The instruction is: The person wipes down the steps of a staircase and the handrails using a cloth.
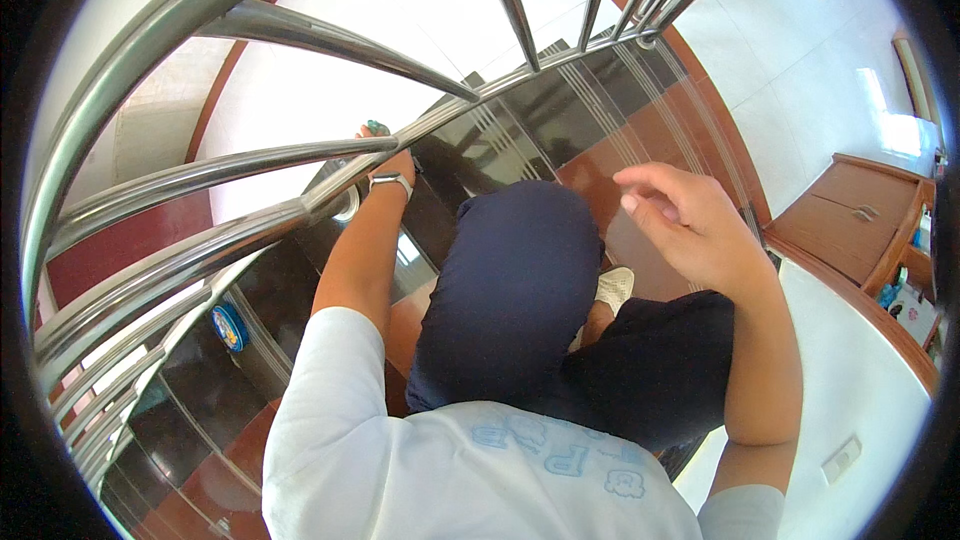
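My left hand (386,150) reaches past the lower rail of a stainless steel stair railing (442,116), which hides part of it. A small green thing (375,127) shows at its fingertips; whether it is a cloth cannot be told. A watch with a pale band (392,180) is on the left wrist. Over the stairs, right of my raised knee, my right hand (675,217) hangs in the air with fingers curled, thumb and forefinger apart, holding nothing visible. Dark and red-brown polished stone steps (615,127) run below both hands.
A round blue tin (229,327) lies on a step at the lower left, near the balusters. Metal balusters (345,45) cross the upper left. At the right stand a white wall (840,360) with a switch plate (842,459) and a brown wooden cabinet (847,214).
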Available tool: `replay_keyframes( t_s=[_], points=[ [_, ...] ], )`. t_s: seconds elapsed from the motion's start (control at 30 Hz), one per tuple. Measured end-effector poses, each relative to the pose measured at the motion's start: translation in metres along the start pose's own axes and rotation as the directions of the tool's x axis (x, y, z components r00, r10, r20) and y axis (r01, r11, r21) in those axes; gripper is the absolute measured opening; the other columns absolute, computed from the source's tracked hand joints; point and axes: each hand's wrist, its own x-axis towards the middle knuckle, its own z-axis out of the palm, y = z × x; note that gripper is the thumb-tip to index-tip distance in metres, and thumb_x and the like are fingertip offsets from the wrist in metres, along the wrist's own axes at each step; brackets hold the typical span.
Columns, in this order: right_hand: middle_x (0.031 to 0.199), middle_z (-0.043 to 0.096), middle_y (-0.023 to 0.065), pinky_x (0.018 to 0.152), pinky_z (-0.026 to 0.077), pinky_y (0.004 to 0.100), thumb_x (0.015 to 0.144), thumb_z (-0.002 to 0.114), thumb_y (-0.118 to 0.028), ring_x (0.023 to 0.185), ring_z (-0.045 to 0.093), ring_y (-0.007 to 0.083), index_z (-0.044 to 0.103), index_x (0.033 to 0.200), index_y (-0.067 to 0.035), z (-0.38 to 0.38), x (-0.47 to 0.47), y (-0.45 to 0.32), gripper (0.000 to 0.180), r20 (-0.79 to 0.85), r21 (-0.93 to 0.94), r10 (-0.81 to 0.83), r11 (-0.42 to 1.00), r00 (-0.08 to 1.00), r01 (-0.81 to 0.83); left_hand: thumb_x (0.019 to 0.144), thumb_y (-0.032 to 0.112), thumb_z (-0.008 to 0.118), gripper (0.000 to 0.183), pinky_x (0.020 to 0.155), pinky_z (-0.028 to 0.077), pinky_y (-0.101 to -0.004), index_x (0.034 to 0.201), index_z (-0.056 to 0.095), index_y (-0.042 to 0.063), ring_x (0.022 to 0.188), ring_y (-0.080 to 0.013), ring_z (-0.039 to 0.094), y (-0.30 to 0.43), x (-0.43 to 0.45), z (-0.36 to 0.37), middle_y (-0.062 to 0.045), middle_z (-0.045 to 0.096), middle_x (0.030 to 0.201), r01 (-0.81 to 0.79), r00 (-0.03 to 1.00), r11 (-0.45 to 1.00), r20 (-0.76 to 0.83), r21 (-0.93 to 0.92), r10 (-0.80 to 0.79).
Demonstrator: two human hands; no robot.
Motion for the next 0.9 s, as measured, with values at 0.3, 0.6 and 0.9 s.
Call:
replay_keyframes(
  t_s=[0.3,0.6,0.9],
  points=[
    [0.079,0.061,0.0179,0.066,0.047,0.0317,0.085,0.055,-0.017,0.072,0.061,0.0241,0.056,0.102,0.004,0.001,-0.003,-0.001,0.027,0.013,-0.028,-0.004,1.0,1.0,0.004,0.095,0.027,0.026,0.054,0.109,0.008,-0.0504,0.136,0.02,-0.007,0.133,-0.0406,0.012,0.01,0.035,0.027,-0.028,0.015,0.142,0.015,0.972,0.937,0.215,0.349,-0.096],
    [0.087,0.062,0.0127,0.072,0.049,0.0297,0.086,0.055,-0.011,0.079,0.061,0.0193,0.056,0.107,0.0,0.003,-0.001,-0.008,0.025,0.095,-0.114,0.032,0.993,0.995,-0.021,0.086,0.015,0.046,0.032,0.1,0.035,-0.0413,0.117,0.056,0.012,0.116,-0.0301,0.047,-0.015,0.054,0.093,-0.013,0.048,0.128,-0.163,0.95,0.969,0.237,-0.185,0.205],
    [0.081,0.061,0.0188,0.065,0.047,0.0343,0.085,0.054,-0.018,0.074,0.061,0.0298,0.055,0.103,0.002,0.006,-0.001,-0.005,0.027,0.046,-0.09,-0.006,0.996,0.999,0.01,0.079,0.016,0.051,0.025,0.095,0.035,-0.0425,0.097,0.065,0.008,0.101,-0.0283,0.057,0.028,-0.02,0.03,-0.014,0.062,0.106,-0.394,0.891,0.917,0.27,0.061,0.365]
  ],
)
